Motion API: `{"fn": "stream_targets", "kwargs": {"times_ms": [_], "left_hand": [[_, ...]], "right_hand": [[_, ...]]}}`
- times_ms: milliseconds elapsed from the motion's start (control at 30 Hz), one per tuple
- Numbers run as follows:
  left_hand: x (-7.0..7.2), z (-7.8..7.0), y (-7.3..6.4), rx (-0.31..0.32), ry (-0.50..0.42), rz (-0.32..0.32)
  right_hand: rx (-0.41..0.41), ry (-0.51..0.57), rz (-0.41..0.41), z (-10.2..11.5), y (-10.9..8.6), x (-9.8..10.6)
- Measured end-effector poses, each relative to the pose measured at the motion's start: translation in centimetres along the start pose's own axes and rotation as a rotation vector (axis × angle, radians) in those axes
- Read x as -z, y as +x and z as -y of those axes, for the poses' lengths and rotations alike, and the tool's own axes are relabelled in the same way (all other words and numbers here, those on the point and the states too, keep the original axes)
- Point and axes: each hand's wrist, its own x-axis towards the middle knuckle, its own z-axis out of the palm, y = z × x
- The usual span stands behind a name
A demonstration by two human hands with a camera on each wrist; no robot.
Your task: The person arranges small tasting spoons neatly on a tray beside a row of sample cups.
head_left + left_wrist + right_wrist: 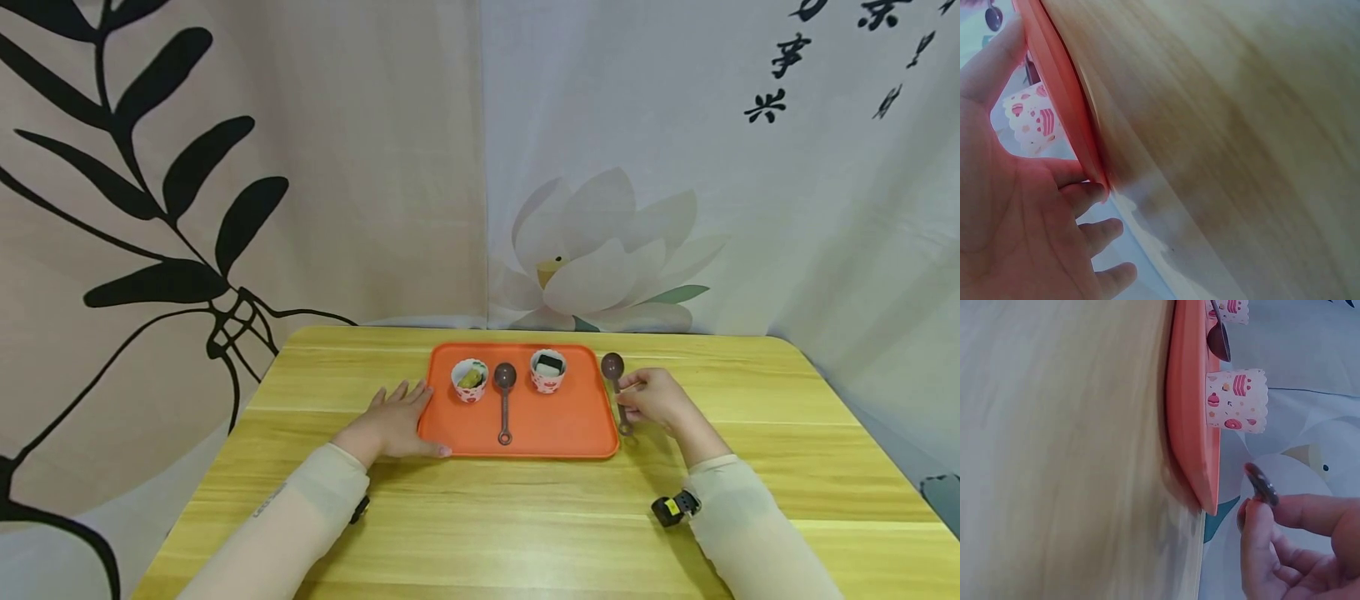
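At the left edge of an orange tray [566,429] lies my left hand [392,423], fingers spread, with the thumb at the front corner. In the left wrist view its fingertips touch the tray's rim [1067,100]. My right hand [662,406] pinches the handle of a brown spoon [612,367] between thumb and fingers, just beyond the tray's right edge. A second brown spoon [505,377] lies on the tray, between two paper cups. The left cup [468,395] has something yellow-green in it; the right cup [547,386] holds a black and white piece.
A light wooden table [510,525] carries the tray near its far edge. Behind it hangs a curtain [390,183] printed with leaves and a lotus. A black wrist camera [675,507] is strapped by the right sleeve.
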Motion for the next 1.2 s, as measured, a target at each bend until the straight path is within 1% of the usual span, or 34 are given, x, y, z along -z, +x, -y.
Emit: {"fn": "stream_targets", "kwargs": {"times_ms": [167,400,700,867,1200], "left_hand": [[0.1,-0.1,0.0,0.002,0.001,0.001],[0.1,-0.1,0.0,0.004,-0.001,0.002],[0.0,0.0,0.0,0.007,-0.020,-0.003],[0.0,0.0,0.0,0.005,-0.013,-0.002],[0.0,-0.1,0.0,-0.001,-0.004,0.001]], "right_hand": [[0.004,0.008,0.005,0.3,0.0,-0.3],[-0.011,0.015,0.008,0.6,0.3,-0.8],[0.010,0.027,0.024,0.8,0.8,-1.8],[0.011,0.029,0.025,1.0,0.9,-2.4],[0.006,0.038,0.055,0.9,1.1,-3.1]]}}
